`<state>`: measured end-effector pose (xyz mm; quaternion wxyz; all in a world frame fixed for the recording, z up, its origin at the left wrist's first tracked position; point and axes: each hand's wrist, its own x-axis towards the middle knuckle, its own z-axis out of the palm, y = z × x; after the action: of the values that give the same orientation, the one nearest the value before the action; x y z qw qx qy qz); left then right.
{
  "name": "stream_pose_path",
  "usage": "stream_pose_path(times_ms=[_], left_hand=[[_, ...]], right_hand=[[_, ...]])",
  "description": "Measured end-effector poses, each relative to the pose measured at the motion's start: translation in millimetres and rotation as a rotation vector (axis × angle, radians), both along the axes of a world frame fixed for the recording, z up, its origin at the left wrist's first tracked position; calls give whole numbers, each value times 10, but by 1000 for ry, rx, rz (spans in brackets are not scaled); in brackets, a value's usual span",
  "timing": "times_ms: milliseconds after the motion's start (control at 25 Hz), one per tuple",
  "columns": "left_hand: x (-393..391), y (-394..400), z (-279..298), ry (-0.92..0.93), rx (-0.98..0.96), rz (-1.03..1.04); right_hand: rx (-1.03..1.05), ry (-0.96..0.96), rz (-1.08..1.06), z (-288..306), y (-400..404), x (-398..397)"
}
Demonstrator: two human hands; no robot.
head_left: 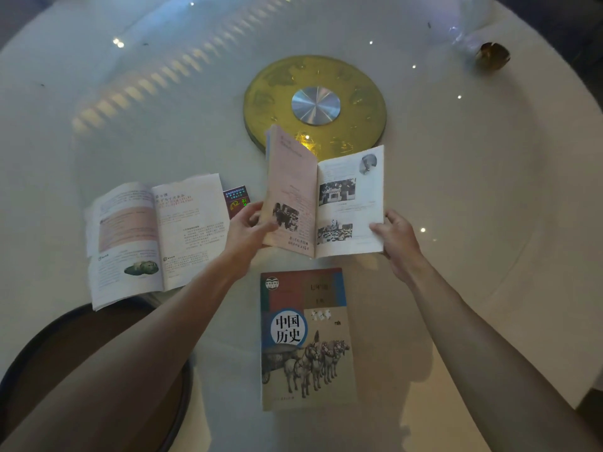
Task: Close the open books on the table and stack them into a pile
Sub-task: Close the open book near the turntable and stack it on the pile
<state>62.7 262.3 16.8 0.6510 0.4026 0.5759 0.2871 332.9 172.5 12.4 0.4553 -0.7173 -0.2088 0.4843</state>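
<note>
closed history book [305, 340] nearest us. just beyond it, our left hand [247, 228] and right hand [398, 238] grasp half-open book [324, 199]. third book [156, 238] open, left of it. risk: loose pages buckle if we fold fast.

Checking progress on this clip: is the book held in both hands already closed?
No: the held book is spread open between the left hand and right hand, both printed pages showing.

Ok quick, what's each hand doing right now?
Left hand: closed on the left side of the open book, which is half-folded.
Right hand: closed on that book's right edge.
</note>
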Motion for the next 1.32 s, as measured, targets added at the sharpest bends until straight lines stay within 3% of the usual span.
stream_pose_path(times_ms=[400,600,720,840,1000,1320], left_hand=[[478,-421,382,-165,12,-358],[423,-500,360,-123,-26,-435],[381,-527,386,-22,38,-298],[191,-488,323,97,18,-153],[-51,-594,212,13,-196,-105],[-551,-1326,-228,16,-312,59]], right_hand=[[119,43,158,384,146,-776],[56,-198,161,415,181,-761],[81,-202,140,539,101,-716],[130,-23,130,691,-34,-643],[166,273,107,801,-356,-627],[16,324,106,298,-1165,-816]])
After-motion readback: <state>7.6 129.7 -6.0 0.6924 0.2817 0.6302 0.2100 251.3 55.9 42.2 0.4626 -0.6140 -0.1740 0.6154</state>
